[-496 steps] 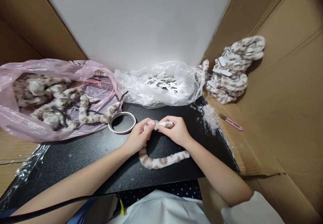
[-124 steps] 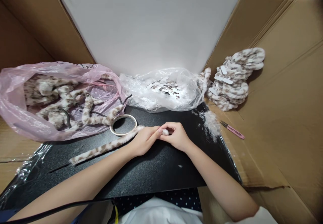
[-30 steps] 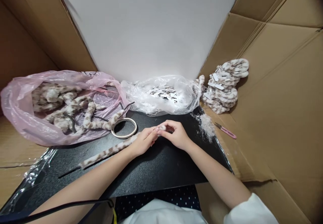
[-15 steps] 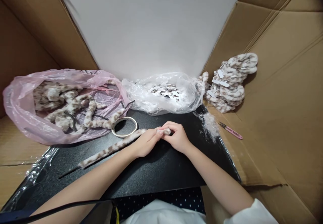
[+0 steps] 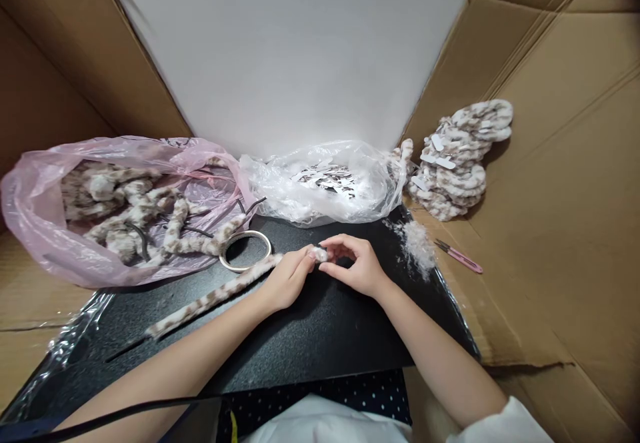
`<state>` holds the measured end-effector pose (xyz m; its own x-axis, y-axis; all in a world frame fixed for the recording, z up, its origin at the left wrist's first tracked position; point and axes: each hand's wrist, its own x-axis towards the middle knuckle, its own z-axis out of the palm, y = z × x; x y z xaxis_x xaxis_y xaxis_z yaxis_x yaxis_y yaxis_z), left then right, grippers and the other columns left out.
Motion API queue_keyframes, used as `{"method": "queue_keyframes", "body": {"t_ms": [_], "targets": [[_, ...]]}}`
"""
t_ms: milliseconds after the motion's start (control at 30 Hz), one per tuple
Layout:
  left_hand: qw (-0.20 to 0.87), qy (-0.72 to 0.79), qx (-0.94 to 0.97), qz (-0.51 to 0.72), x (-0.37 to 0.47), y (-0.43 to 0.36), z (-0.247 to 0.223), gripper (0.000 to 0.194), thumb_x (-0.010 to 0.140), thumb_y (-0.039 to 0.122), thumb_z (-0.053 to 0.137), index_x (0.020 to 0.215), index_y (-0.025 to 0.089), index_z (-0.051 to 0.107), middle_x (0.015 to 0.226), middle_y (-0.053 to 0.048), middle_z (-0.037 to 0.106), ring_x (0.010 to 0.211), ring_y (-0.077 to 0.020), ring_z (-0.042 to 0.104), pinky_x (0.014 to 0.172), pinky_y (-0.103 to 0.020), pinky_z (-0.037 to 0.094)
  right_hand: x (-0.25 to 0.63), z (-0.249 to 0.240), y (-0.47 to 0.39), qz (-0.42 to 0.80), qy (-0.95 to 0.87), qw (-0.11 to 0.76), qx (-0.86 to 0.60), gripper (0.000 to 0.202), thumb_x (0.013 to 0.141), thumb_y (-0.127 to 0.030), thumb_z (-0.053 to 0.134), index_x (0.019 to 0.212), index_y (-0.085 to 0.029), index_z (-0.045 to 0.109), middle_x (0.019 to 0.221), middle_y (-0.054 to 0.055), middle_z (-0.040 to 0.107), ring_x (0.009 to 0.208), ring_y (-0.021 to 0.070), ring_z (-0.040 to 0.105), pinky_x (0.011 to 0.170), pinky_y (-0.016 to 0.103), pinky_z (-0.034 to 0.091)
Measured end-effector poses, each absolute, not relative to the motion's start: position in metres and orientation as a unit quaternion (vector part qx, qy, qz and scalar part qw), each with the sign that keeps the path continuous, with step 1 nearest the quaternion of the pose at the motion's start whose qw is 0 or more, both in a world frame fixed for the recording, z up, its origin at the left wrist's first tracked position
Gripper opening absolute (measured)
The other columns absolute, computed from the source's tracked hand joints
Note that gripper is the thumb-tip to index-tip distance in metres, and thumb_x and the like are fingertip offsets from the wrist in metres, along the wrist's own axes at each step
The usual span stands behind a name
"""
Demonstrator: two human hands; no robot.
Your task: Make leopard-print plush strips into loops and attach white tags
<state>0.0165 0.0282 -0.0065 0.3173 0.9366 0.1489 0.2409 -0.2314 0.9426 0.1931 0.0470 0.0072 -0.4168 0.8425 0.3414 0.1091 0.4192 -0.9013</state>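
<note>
A furry white-and-brown tube (image 5: 215, 296) lies slantwise over the black table, a thin black cord (image 5: 127, 348) sticking out of its lower left end. Near the tube's upper right end, my left hand (image 5: 287, 280) is closed around it, so that a white fluffy tip (image 5: 320, 254) pokes out past the thumb. Just to the right, my right hand (image 5: 357, 266) has its thumb and fingers curved apart around that tip. Whether a fingertip touches the fur is hard to make out.
A tape roll (image 5: 245, 251) lies beside a pink bag (image 5: 40, 183) of furry tubes and cords. Behind are a clear bag (image 5: 295, 210) of white tags and a pile of tagged furry loops (image 5: 450, 163). Fluff (image 5: 417, 246) and pink thread snips (image 5: 460, 256) lie right. Cardboard walls the sides.
My right hand has loosened from the tube's end and drawn slightly right, its fingers apart. My left hand and the tube have shifted a little to the left.
</note>
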Motion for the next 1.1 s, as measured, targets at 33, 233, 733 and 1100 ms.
{"method": "queue_keyframes", "body": {"t_ms": [33, 233, 733, 1100], "targets": [[0.439, 0.432, 0.685, 0.389, 0.016, 0.028, -0.007, 0.034, 0.095, 0.036, 0.038, 0.072, 0.018, 0.054, 0.065, 0.0, 0.052, 0.062, -0.0168, 0.045, 0.059, -0.026, 0.034, 0.193, 0.007, 0.047, 0.439, -0.719, 0.425, -0.331, 0.024, 0.073, -0.029, 0.073, 0.094, -0.019, 0.068, 0.08, 0.003, 0.066, 0.069, 0.0147, 0.062, 0.065, 0.028, 0.054], [0.467, 0.374, 0.714, 0.364, 0.013, 0.028, -0.006, 0.033, 0.095, 0.033, 0.03, 0.068, 0.02, 0.043, 0.064, 0.001, 0.044, 0.061, -0.0159, 0.04, 0.058, -0.026, 0.032, 0.185, -0.001, 0.048, 0.548, -0.621, 0.446, -0.341, 0.02, 0.069, -0.036, 0.077, 0.073, -0.018, 0.068, 0.071, 0.002, 0.066, 0.063, 0.015, 0.063, 0.064, 0.03, 0.057], [0.408, 0.433, 0.735, 0.325, 0.009, 0.035, -0.001, 0.035, 0.09, 0.035, 0.048, 0.063, 0.016, 0.059, 0.06, 0.0, 0.056, 0.06, -0.0138, 0.049, 0.059, -0.022, 0.036, 0.193, -0.004, 0.057, 0.559, -0.612, 0.432, -0.356, 0.023, 0.065, -0.035, 0.08, 0.076, -0.017, 0.071, 0.077, 0.003, 0.069, 0.071, 0.0166, 0.065, 0.071, 0.031, 0.055], [0.382, 0.456, 0.761, 0.258, 0.013, 0.033, 0.003, 0.035, 0.093, 0.034, 0.039, 0.063, 0.017, 0.045, 0.059, 0.003, 0.045, 0.058, -0.0126, 0.043, 0.057, -0.024, 0.031, 0.199, -0.005, 0.058, 0.445, -0.725, 0.372, -0.372, 0.023, 0.069, -0.038, 0.079, 0.074, -0.016, 0.073, 0.074, 0.004, 0.067, 0.066, 0.0151, 0.059, 0.058, 0.026, 0.044]]}}
